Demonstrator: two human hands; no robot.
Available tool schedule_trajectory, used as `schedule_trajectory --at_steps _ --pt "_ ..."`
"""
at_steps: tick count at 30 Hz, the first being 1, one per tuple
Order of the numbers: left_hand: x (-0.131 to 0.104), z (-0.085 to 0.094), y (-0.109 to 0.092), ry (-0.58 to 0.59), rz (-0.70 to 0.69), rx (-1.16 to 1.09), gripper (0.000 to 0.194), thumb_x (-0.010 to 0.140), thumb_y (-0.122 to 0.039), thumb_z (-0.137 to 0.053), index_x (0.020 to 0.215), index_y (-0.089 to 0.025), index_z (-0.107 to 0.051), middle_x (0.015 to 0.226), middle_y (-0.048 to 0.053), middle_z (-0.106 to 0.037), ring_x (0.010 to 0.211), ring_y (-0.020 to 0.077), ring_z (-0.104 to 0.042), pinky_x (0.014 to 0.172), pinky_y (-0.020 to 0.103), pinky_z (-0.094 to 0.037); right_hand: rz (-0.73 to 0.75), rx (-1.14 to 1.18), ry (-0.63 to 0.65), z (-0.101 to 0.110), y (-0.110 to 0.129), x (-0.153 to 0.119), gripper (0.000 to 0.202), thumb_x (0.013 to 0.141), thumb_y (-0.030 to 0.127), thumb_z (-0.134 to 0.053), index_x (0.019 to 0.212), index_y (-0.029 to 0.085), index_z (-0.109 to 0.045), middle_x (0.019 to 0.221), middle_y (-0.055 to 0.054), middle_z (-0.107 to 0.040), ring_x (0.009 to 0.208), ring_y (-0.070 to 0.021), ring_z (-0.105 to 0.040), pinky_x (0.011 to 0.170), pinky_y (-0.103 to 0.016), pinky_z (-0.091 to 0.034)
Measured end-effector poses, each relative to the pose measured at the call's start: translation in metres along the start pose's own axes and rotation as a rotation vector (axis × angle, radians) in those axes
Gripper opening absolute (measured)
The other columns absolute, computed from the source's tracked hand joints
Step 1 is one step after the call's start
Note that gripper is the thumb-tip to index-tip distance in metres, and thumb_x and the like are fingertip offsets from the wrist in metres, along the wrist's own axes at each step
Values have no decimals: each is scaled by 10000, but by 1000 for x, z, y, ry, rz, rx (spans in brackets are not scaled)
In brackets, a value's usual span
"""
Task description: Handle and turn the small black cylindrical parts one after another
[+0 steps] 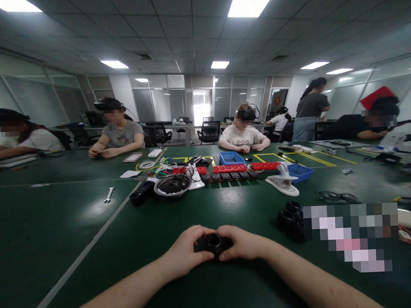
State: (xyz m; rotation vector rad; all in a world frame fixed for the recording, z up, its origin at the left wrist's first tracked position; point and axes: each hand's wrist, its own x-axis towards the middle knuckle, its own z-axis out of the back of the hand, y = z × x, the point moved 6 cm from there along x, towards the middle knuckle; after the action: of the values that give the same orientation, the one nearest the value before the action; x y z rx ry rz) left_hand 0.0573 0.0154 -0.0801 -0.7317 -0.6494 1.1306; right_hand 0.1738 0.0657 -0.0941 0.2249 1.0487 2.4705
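Both my hands close around a black round part [214, 244] with a hole in its top, low over the green table in front of me. My left hand [182, 250] grips it from the left, thumb on the near side and fingers on the far side. My right hand [241, 243] holds the right side in the same way, its thumb close to the left one. Off to the right stands a cluster of similar black round parts [293, 218], apart from my hands. Whether the held part touches the table I cannot tell.
Ahead lie a round metal pan [173, 186], a white clip-like stand [283, 183], red strips [229, 168] and blue bins [231, 158]. A wrench [109, 195] rests at left, glasses [338, 196] at right. Several people sit around; one person [248, 129] faces me.
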Motion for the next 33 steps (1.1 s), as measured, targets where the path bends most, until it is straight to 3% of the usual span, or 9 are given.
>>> schedule_trajectory --at_steps 3,6,9,12,14,19,25,30,33 --pt "0 0 -1 8 -5 10 374 665 -178 -659 1025 -229 -569 975 11 -555 902 192 -510 745 267 -396 -27 59 35 2 -4 1 257 605 180 -727 834 157 -612 776 37 -504 733 -133 -493 644 -215 -385" --pt "-1 -4 0 -9 11 20 360 651 -174 -670 993 -218 -567 960 12 -560 890 190 -514 739 267 -394 -96 44 -26 -1 -7 2 326 543 240 -772 804 162 -592 737 49 -492 679 -118 -479 573 -193 -366" --pt "-2 -8 2 -87 46 49 334 642 -177 -670 953 -201 -549 940 18 -557 885 195 -511 746 277 -396 -165 -186 -150 -6 -5 2 411 500 414 -774 750 158 -573 700 30 -511 637 -134 -473 536 -212 -340" --pt "-5 -8 4 -189 86 101 296 638 -180 -662 907 -191 -538 902 22 -546 863 201 -508 749 292 -404 -162 -483 -268 -8 5 1 487 560 599 -658 728 149 -572 699 -22 -550 657 -179 -491 624 -292 -358" --pt "-6 -8 4 -213 83 123 295 634 -188 -667 900 -188 -539 902 25 -543 865 208 -507 761 304 -406 -116 -561 -291 -9 10 0 525 573 636 -622 756 145 -580 736 -49 -568 709 -210 -501 687 -336 -359" --pt "-5 -5 -1 -129 5 105 462 623 -243 -707 1051 -226 -531 1056 42 -533 998 232 -470 869 338 -371 -11 -352 -126 -5 6 1 622 525 534 -723 1006 174 -563 910 -44 -551 829 -216 -493 727 -318 -384" --pt "-1 -2 -8 -54 -26 88 351 674 -235 -668 1016 -251 -594 975 21 -563 939 214 -502 829 314 -387 112 -166 29 2 -2 4 268 629 311 -727 835 174 -624 750 34 -528 771 -155 -494 697 -243 -372" --pt "-2 -4 -2 -139 61 102 331 636 -256 -690 953 -216 -602 905 21 -560 881 217 -509 758 296 -400 -28 -95 -86 -6 -11 6 326 586 373 -741 787 166 -590 704 42 -530 660 -129 -491 553 -203 -346" --pt "-4 -3 4 -222 119 124 334 633 -247 -684 948 -193 -587 903 32 -555 856 217 -509 742 300 -403 -178 -271 -258 -10 -9 4 419 549 480 -727 759 162 -551 700 14 -540 623 -143 -481 531 -226 -333"
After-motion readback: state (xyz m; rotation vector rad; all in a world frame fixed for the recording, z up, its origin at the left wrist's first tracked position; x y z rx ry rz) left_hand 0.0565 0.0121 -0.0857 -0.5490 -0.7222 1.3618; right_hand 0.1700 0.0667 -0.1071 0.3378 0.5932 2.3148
